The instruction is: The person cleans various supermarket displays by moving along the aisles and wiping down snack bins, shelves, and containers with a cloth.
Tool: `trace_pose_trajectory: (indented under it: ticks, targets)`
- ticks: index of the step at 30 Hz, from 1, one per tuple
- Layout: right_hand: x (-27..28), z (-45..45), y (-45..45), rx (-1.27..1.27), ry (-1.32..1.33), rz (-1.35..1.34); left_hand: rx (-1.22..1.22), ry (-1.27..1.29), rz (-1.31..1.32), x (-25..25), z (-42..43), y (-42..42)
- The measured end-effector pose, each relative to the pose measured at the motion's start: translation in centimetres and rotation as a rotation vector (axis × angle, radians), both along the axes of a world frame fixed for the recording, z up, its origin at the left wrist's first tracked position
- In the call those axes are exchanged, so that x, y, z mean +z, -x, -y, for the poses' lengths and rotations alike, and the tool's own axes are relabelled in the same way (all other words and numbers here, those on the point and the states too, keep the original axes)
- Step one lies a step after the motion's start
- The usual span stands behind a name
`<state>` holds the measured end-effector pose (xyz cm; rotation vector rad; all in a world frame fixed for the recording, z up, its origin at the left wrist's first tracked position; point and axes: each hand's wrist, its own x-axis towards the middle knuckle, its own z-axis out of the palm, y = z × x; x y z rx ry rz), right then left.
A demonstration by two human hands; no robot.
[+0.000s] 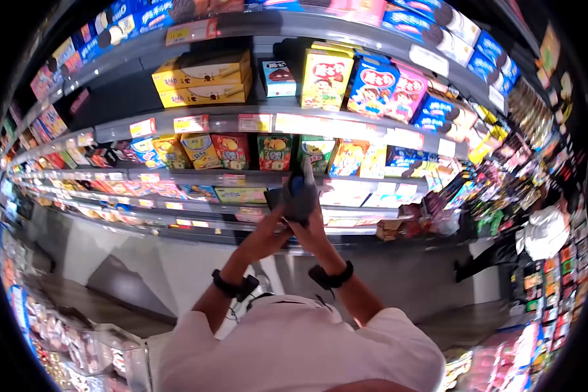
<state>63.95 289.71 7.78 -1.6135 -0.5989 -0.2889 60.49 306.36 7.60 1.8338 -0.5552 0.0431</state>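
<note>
The person wears a loose, plain white short-sleeved fabric shirt (300, 346), faintly pinkish across the front, its wide sleeves leaving the forearms uncovered. A black strap (223, 283) circles the left wrist, bearing a dark, boxy module (248, 286); a matching black band (347, 272) with a rounded dark block (321, 277) circles the right. The fingers (277, 216) are bare.

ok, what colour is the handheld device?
The handheld device looks mostly black, with a bluish patch; best in the head view, though blurred.
</note>
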Motion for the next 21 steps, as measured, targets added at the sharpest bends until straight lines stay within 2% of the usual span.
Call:
trace_pose_trajectory:
  ticks: [1,2,3,4,5,6,7,8,9,10,12,15,16,17,18,19,20,21]
  targets:
    - [1.2,-0.5,-2.0,-0.024,0.125,0.138,-0.022,0.134,-0.095,1.9,-0.5,-1.4]
    - [2.0,-1.4,-4.1,-0.04,0.236,0.275,-0.01,0.155,-0.1,3.3,-1.2,-3.1]
    - [1.8,-2.2,-6.5,0.001,0.238,0.16,0.021,0.108,0.087,4.2,-1.9,-4.6]
    - [3.7,-3.8,-7.4,0.04,0.109,0.043,0.059,0.057,0.267,4.9,-2.6,-5.6]
    - [5.5,-5.4,-8.3,0.071,-0.031,-0.067,0.088,0.07,0.246,5.6,-3.1,-6.1]
    - [5.5,-6.4,-9.1,0.065,-0.013,-0.075,0.169,0.068,0.317,6.3,-3.3,-6.5]
    - [5.5,-7.4,-10.0,0.059,0.005,-0.082,0.249,0.061,0.394,6.5,-3.8,-7.0]
    - [5.2,-8.2,-10.9,-0.04,0.116,0.141,0.275,0.062,0.39,6.2,-4.5,-7.3]
    - [5.4,-9.0,-10.5,0.032,0.035,0.004,0.318,0.022,0.4,5.9,-4.9,-7.3]
    - [5.6,-10.5,-9.8,0.036,-0.197,-0.059,0.363,-0.021,0.414,5.6,-5.3,-7.4]
    - [5.5,-11.3,-9.8,0.105,-0.085,-0.093,0.495,-0.067,0.43,4.5,-6.5,-8.2]
    - [6.1,-13.2,-9.5,0.213,0.036,-0.016,0.832,-0.08,0.47,2.9,-8.0,-8.5]
    - [5.4,-14.3,-10.0,0.255,0.013,0.116,0.887,-0.108,0.465,2.6,-8.7,-8.7]
    - [6.3,-14.9,-9.8,0.307,-0.004,0.101,0.932,-0.07,0.415,2.5,-9.3,-8.6]
    - [8.0,-15.5,-9.4,0.386,0.089,0.247,0.964,-0.041,0.37,2.1,-10.5,-8.5]
    - [9.0,-16.1,-9.1,0.451,0.174,0.395,0.995,-0.056,0.407,-1.4,-12.5,-9.2]
    - [8.0,-17.0,-9.8,0.461,0.222,0.444,1.013,-0.101,0.407,-0.1,-13.7,-8.2]
    - [8.3,-17.7,-9.9,0.488,0.248,0.402,0.939,0.35,-0.019,2.0,-14.7,-7.0]
